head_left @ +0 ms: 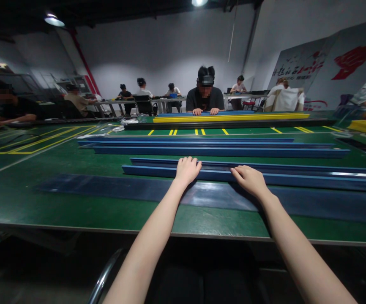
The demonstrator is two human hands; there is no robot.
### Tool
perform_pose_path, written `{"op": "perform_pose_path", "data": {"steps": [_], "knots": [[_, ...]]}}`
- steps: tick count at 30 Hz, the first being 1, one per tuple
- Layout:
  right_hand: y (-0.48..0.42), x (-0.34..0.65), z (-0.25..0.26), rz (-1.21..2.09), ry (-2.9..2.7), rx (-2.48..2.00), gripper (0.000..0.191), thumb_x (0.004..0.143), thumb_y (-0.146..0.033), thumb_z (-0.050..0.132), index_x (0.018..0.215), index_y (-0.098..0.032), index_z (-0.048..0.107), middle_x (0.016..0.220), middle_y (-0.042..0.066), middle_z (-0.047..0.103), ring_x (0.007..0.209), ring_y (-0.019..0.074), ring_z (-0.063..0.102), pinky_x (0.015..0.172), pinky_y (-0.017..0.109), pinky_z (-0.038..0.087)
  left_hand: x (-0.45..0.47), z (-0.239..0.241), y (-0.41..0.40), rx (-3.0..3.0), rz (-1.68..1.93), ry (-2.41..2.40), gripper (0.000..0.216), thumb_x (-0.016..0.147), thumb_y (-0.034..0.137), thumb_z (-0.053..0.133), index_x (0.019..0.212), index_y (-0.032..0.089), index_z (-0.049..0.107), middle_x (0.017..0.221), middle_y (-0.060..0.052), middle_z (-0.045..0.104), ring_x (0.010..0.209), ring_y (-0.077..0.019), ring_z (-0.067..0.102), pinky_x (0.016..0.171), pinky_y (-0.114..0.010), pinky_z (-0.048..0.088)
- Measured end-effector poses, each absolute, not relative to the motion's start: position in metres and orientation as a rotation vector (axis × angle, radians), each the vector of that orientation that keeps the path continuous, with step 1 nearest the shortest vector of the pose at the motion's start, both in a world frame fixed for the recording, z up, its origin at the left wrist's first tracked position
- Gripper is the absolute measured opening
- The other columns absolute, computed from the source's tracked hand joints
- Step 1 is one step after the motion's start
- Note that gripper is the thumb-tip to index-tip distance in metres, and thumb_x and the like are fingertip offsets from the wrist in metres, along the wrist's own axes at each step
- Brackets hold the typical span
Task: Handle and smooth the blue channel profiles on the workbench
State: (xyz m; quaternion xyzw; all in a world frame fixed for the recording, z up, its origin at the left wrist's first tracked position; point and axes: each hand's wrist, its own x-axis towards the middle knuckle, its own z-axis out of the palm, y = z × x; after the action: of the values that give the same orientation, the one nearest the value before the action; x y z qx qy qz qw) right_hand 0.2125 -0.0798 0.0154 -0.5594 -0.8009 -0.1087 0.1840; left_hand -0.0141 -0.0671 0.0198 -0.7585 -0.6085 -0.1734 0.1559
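Observation:
My left hand point(187, 169) rests palm down on a long blue profile strip point(297, 174) that lies across the green table point(75, 207), its fingers curled over the strip's far edge. About a hand's width to the right, my right hand point(250, 179) grips the same strip with bent fingers. A dark blue flat sheet point(107, 188) lies under and in front of the strip, reaching towards the table's near edge.
More long blue strips point(221, 150) lie further back. Opposite, a person's hands point(206, 111) rest on yellow and blue strips point(230, 118). Other people sit at tables at the left, right and back. A chair armrest point(102, 278) is below the table edge.

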Motion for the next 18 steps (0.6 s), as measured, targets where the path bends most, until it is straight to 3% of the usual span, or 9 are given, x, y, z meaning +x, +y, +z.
{"op": "perform_pose_path", "data": {"steps": [18], "knots": [[-0.0808,0.2113,0.0172,-0.293,-2.260,-1.609,0.042,0.089,-0.039,0.028,0.068,-0.021,0.059,0.075,0.003,0.063,0.078,0.0152,0.056,0.060,0.024,0.031,-0.0142,0.0206,-0.0675,-2.196,-0.491,-1.775,0.038,0.091,0.033,0.027,0.095,0.015,0.059,0.096,-0.010,0.062,0.093,-0.0210,0.054,0.082,-0.034,0.033]]}}
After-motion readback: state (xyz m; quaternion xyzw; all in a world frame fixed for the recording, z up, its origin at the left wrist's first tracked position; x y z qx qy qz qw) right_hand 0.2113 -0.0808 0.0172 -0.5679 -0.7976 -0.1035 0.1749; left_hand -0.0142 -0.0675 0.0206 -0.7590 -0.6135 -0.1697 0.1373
